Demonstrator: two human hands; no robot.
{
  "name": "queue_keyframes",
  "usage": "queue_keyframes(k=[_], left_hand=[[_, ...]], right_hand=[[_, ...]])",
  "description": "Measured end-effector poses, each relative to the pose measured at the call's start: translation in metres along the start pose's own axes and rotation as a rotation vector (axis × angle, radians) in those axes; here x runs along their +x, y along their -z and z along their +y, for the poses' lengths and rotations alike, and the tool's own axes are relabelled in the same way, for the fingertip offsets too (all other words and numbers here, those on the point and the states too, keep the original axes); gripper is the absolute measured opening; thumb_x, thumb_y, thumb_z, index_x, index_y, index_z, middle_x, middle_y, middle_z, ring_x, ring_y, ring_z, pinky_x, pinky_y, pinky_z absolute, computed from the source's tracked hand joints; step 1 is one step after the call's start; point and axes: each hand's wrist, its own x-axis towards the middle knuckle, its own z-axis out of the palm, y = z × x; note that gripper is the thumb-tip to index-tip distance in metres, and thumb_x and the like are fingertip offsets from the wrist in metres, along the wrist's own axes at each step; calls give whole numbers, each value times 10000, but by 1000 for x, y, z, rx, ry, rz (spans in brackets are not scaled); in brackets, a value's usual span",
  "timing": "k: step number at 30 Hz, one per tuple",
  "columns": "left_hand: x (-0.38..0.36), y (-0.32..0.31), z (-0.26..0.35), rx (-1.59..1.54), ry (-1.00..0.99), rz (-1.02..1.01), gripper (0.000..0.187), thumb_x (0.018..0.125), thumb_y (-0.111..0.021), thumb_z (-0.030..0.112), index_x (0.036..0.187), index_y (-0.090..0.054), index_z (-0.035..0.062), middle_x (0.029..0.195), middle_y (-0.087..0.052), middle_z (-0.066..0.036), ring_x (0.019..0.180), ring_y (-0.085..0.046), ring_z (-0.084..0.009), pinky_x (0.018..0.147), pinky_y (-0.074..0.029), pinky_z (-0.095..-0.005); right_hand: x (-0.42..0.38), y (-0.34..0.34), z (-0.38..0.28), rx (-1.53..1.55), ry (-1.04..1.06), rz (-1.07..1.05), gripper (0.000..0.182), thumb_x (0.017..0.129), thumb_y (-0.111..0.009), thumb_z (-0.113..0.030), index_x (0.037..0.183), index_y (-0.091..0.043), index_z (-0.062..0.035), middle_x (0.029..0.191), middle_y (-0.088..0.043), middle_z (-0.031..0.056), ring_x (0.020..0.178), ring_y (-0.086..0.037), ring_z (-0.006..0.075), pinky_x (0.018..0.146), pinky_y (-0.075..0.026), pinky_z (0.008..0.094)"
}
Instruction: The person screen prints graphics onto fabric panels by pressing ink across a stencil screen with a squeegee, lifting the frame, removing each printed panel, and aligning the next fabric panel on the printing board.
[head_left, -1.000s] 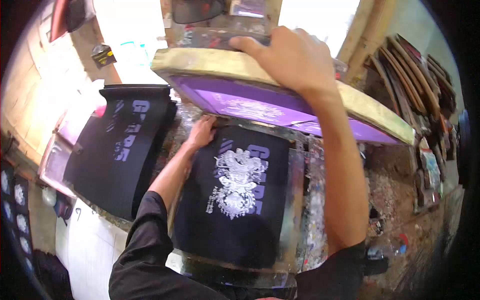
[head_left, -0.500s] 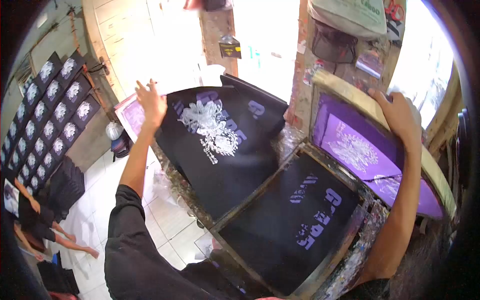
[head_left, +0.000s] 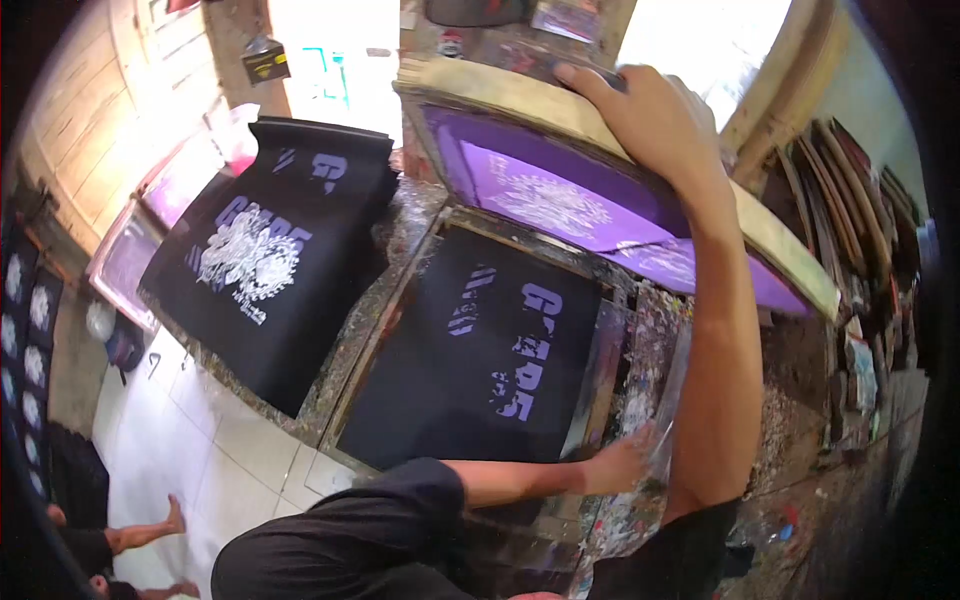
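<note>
My right hand (head_left: pixel 660 120) is closed over the top edge of a wood-framed printing screen (head_left: pixel 740 215), which stands tilted up. Its purple mesh carries a pale ornate design. Below it, a black fabric panel (head_left: pixel 400 380) with purple lettering and stripes lies on the printing board. Low on the right, my left hand (head_left: pixel 618 462) is at the paint-crusted ledge (head_left: pixel 645 370) beside that board, close to my right forearm. Its fingers are blurred, so I cannot tell what they hold. Left of the board lies another black panel (head_left: pixel 200 290) with white and purple prints.
Pink-purple screens (head_left: pixel 125 250) lean at the left, by the wooden door. Several upright frames or boards (head_left: pixel 850 200) are stacked at the right. Another person's leg (head_left: pixel 150 532) stretches over the tiled floor (head_left: pixel 190 420). Printed black pieces (head_left: pixel 38 310) hang at far left.
My left hand has left the far edge of the left panel and come down to the ledge at the right. My right hand keeps its grip on the raised screen. The view has turned right.
</note>
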Motion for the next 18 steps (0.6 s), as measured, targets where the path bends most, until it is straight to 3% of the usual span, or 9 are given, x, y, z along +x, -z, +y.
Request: queue_keyframes(k=[1,4,5,8,10,11,15,17,18], left_hand=[[-25,0,-7,134,102,-116,399,904,-585,420,1095,-744,108,1258,-648,-169,1405,-406,-410,1199,-187,-640],[-131,125,-29,137,617,-266,378,911,-630,394,1100,-697,75,1070,-674,-110,1246,-539,-332,1136,-264,-609],[-168,131,-43,178,678,-33,395,874,-683,386,1110,-693,69,1090,-696,-113,1234,-551,-335,1113,-287,-635],[-163,165,-38,-111,510,177,478,888,-686,387,1263,-646,93,1348,-606,-129,1326,-494,-361,1147,-309,-590],[-136,160,-25,-207,119,62,650,927,-649,439,1505,-450,220,1582,-386,-105,1466,-340,-330,1207,-247,-549],[-120,137,-16,-264,39,105,691,958,-564,533,1570,-333,310,1645,-274,-99,1521,-239,-326,1235,-148,-576],[-101,110,-28,-144,97,-53,687,969,-499,597,1556,-369,265,1598,-364,-96,1504,-273,-320,1223,-115,-616],[-136,125,-44,132,371,-119,439,965,-575,442,1269,-637,132,1388,-573,-107,1373,-432,-323,1149,-276,-598],[-166,131,-61,-58,457,94,345,956,-606,318,1228,-653,111,1317,-610,-111,1305,-491,-351,1116,-327,-578]], right_hand=[[2,-3,2,22,44,24,774,877,-501,-727,1014,-758,-9,926,-723,277,914,-709,428,855,-529,498],[6,-9,-2,44,75,99,762,851,-534,-731,1026,-769,-27,901,-730,256,887,-723,392,853,-538,463],[8,-12,1,58,82,121,760,826,-566,-739,1016,-775,-33,903,-733,250,888,-725,384,855,-543,455],[4,21,0,186,43,-105,683,912,-552,-600,1057,-729,43,1117,-688,299,1048,-678,431,947,-512,480],[11,14,4,164,62,-49,694,905,-556,-608,1044,-729,50,1090,-692,297,1038,-677,439,935,-513,484],[14,12,4,142,91,13,704,899,-560,-615,1030,-729,56,1063,-697,295,1028,-677,447,923,-514,488],[10,19,-2,139,82,35,714,893,-562,-627,1047,-727,51,1075,-697,291,1037,-677,445,927,-514,491],[6,20,-9,122,19,22,704,893,-571,-614,1072,-720,50,1093,-691,297,1070,-666,447,949,-506,482],[7,15,-6,121,16,16,704,893,-571,-614,1072,-720,50,1093,-691,297,1070,-666,447,949,-506,482]])
